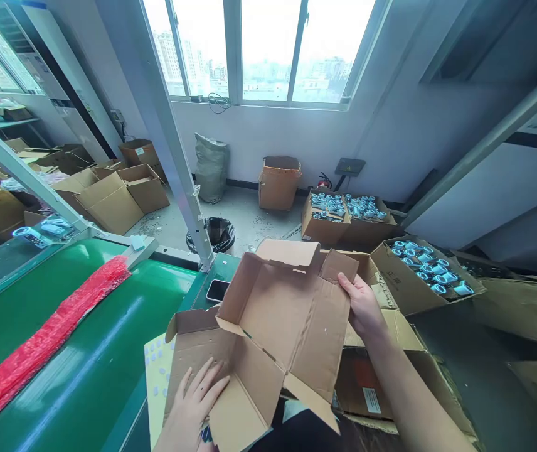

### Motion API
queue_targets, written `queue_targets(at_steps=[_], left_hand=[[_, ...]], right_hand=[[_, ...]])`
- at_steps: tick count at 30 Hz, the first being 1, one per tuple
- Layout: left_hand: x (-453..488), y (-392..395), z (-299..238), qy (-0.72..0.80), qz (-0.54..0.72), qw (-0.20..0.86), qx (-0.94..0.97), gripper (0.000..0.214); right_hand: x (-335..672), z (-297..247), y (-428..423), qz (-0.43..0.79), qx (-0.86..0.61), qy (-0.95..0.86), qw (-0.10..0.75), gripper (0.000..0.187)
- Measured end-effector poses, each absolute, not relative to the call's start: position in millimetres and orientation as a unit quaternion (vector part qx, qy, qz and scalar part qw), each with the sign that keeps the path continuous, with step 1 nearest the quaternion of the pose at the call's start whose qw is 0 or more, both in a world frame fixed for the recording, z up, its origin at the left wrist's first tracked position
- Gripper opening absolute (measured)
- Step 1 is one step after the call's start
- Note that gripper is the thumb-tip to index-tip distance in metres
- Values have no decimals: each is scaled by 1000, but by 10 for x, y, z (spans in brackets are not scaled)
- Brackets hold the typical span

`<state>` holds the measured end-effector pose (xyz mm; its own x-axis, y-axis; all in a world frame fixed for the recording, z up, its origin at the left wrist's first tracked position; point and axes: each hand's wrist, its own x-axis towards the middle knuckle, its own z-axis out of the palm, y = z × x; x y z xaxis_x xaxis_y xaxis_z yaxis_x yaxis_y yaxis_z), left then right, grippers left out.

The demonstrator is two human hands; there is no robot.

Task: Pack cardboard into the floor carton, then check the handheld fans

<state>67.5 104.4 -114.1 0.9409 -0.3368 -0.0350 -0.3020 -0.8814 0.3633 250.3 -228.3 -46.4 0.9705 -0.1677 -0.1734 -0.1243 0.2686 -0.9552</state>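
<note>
Left hand (197,392) flat on cardboard box (273,314) – empty | right hand (362,307) grips flap

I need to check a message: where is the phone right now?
In the head view, the phone lies on the green table, left of centre, just behind the unfolded cardboard box.

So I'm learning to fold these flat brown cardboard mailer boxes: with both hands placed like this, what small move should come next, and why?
Probably fold the right side wall inward. The flat brown cardboard mailer box lies half open, the left hand pressing its near left panel flat, the right hand gripping the right edge, which stands raised while its flaps remain unfolded.
</note>
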Motion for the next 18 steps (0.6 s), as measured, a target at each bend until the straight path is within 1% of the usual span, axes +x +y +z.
queue_targets(at_steps=[2, 4, 5, 7, 8, 10, 12, 13, 16, 18], left_hand=[[669, 1047, -1130, -157, -113, 281, 940, 63], [702, 1045, -1079, -161, -206, 407, 875, 66], [741, 1041, -1044, -143, -246, 469, 836, 66], [876, 1012, -974, -54, -291, 574, 763, 72], [972, 983, -945, 4, -290, 608, 739, 76], [1201, 893, -903, 114, -253, 638, 718, 85], [1431, 775, -881, 152, -213, 644, 718, 92], [1526, 708, -878, 148, -213, 662, 704, 90], [1658, 456, -929, 124, -281, 745, 592, 66], [1610, 215, -1044, 131, -325, 775, 527, 55]], right_hand=[[2492, -394, -2318, -10, -575, 125, 808, 58], [2487, -345, -2336, -6, -573, 122, 811, 58], [2486, -328, -2337, -3, -577, 118, 808, 59], [2485, -302, -2324, 5, -586, 109, 803, 59], [2485, -291, -2310, 9, -589, 101, 801, 58], [2480, -269, -2275, 22, -591, 83, 802, 57], [2469, -245, -2250, 41, -587, 71, 806, 56], [2460, -233, -2251, 50, -582, 70, 809, 55], [2414, -222, -2359, 61, -568, 81, 816, 54], [2350, -270, -2546, 60, -565, 106, 816, 54]])
